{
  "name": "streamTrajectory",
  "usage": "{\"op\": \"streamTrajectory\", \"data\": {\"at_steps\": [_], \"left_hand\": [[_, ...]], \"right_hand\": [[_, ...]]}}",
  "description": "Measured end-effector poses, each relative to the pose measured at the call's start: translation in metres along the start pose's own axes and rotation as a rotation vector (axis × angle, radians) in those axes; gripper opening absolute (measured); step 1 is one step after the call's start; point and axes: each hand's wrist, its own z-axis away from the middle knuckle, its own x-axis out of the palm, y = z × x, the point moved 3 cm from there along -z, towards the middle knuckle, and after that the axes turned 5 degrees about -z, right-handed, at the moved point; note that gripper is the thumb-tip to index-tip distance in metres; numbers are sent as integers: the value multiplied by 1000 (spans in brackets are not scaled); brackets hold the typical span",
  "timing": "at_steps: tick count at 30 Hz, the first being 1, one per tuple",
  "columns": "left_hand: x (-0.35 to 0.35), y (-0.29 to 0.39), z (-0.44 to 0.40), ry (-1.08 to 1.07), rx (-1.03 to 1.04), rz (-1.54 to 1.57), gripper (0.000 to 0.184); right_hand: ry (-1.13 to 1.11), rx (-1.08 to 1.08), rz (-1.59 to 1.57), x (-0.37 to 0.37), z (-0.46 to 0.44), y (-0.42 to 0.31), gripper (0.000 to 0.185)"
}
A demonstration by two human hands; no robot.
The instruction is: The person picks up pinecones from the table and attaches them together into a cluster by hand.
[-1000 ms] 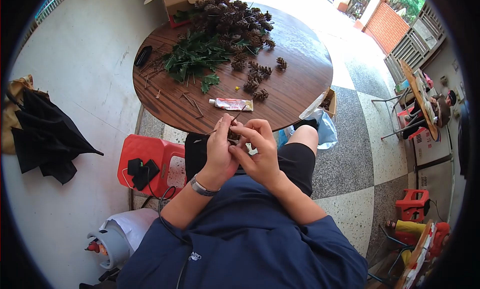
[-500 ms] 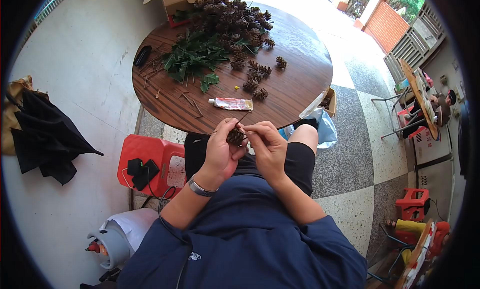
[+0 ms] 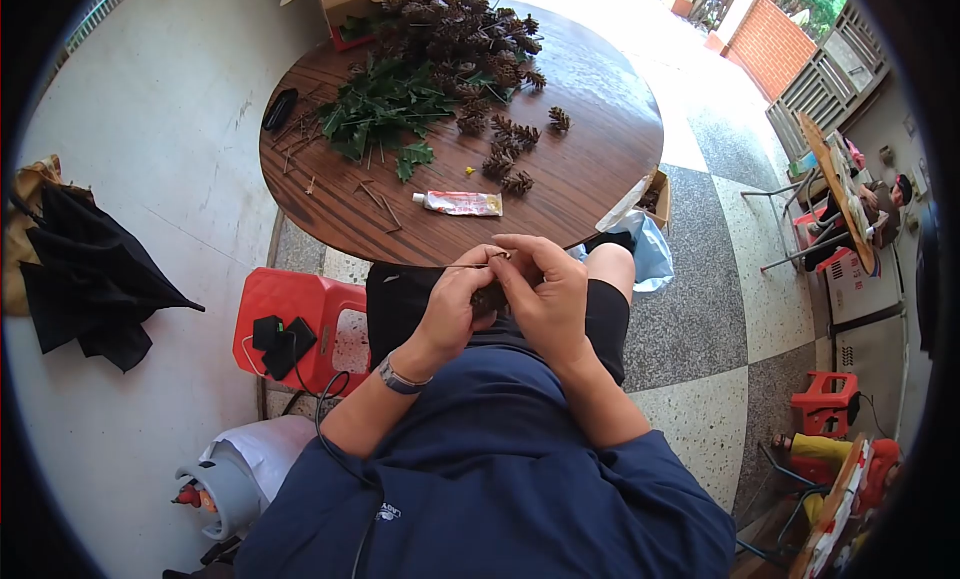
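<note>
Over my lap, just off the table edge, my left hand [image 3: 452, 304] is closed around a brown pine cone [image 3: 488, 300]. A thin brown stem [image 3: 466, 267] sticks out leftward by its thumb. My right hand [image 3: 548, 291] meets it from the other side, thumb and fingers pinched at the top of the cone, on what looks like the stem. Fingers cover much of the cone. On the table ahead lie a red and white glue-like tube [image 3: 458, 204], several loose pine cones [image 3: 503, 159] and a few thin brown stems [image 3: 380, 205].
A heap of pine cones [image 3: 460, 39] and green leaves [image 3: 375, 109] covers the far part of the round wooden table [image 3: 590, 109]. Behind stands a cardboard box [image 3: 350, 4]. A red stool [image 3: 270, 304] holds black devices at left. Other people sit at tables [image 3: 835, 179] on the right.
My right hand has moved in over the cone and its fingers have curled round the top. The stem that pointed up between my hands no longer shows there.
</note>
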Motion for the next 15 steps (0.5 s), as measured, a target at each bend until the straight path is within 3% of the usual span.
{"op": "streamTrajectory", "data": {"at_steps": [5,7,11,15], "left_hand": [[17,2,0,115,45,32,20],[27,-1,-2,228,88,26,19],[5,-9,-4,243,131,87,21],[-10,4,-3,313,169,307,19]], "right_hand": [[53,-139,-23,3,-4,7,7],[13,-132,9,3,0,9,11],[-33,-38,-126,6,7,-2,24],[-216,-391,135,15,4,-8,47]]}}
